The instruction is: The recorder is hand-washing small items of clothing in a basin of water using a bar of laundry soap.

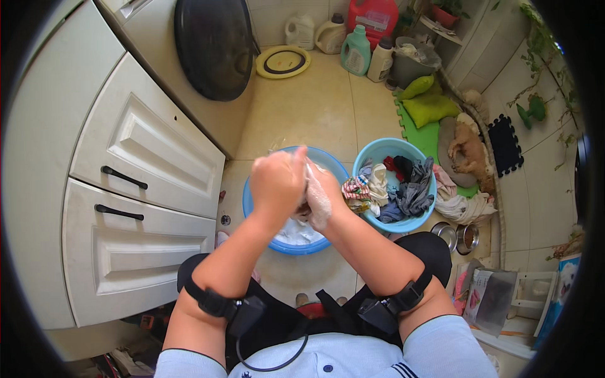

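Both of my hands meet above a blue basin (296, 249) of sudsy water on the floor in front of me. My left hand (276, 189) is closed, its fingers curled inward and pressed against the other hand. White foam coats my right hand (325, 196), which is also closed against the left. Whatever lies between them is mostly hidden; only a small dark patch shows below the fingers. White suds (296, 234) float in the basin under my wrists. Just right of it stands a light blue basin (432, 200) heaped with clothes (413, 192) in grey, white, dark and red.
White cabinets (138, 189) line the left side, beside a round black appliance door (213, 50). Detergent bottles (357, 51) and a yellow folding basin (283, 62) stand at the back. On the right are a dog (467, 148), green cushions (432, 108) and metal bowls (467, 238).
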A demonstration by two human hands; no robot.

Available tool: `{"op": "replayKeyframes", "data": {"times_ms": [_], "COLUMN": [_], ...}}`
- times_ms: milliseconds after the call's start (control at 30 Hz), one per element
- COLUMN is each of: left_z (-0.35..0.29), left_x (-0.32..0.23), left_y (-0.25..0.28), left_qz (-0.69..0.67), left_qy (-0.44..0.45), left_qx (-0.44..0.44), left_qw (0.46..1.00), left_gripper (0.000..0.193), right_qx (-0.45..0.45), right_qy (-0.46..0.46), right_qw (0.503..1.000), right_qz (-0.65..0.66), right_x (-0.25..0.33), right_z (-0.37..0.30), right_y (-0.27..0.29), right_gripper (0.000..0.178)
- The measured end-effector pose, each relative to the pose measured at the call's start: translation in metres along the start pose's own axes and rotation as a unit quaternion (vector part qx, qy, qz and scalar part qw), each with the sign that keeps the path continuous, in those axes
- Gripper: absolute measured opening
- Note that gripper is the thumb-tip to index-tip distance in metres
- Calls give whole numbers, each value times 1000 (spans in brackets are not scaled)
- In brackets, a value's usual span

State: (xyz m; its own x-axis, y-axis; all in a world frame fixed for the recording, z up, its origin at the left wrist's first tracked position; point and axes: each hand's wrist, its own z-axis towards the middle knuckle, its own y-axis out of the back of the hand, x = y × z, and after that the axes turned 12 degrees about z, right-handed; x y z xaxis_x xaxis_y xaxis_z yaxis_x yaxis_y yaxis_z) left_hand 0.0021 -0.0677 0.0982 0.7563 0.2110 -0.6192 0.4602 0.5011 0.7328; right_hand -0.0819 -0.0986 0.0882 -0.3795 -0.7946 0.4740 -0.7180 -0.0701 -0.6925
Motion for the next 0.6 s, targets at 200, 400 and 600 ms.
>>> {"op": "replayKeyframes", "data": {"times_ms": [200, 400, 600], "left_z": [-19, -24, -12], "left_x": [-5, -8, 0], "left_y": [-5, -9, -11], "left_qz": [-62, 54, 35], "left_qy": [-70, -208, -100], "left_qx": [3, -107, -115], "left_qw": [996, 971, 988], "left_gripper": [37, 36, 36], "right_qx": [-11, -45, 29], "right_qy": [61, 44, -13], "right_qw": [998, 996, 995], "right_qz": [-25, 68, 96], "right_x": [5, 4, -14], "right_z": [3, 31, 31], "right_y": [4, 18, 21], "right_gripper": [27, 29, 29]}}
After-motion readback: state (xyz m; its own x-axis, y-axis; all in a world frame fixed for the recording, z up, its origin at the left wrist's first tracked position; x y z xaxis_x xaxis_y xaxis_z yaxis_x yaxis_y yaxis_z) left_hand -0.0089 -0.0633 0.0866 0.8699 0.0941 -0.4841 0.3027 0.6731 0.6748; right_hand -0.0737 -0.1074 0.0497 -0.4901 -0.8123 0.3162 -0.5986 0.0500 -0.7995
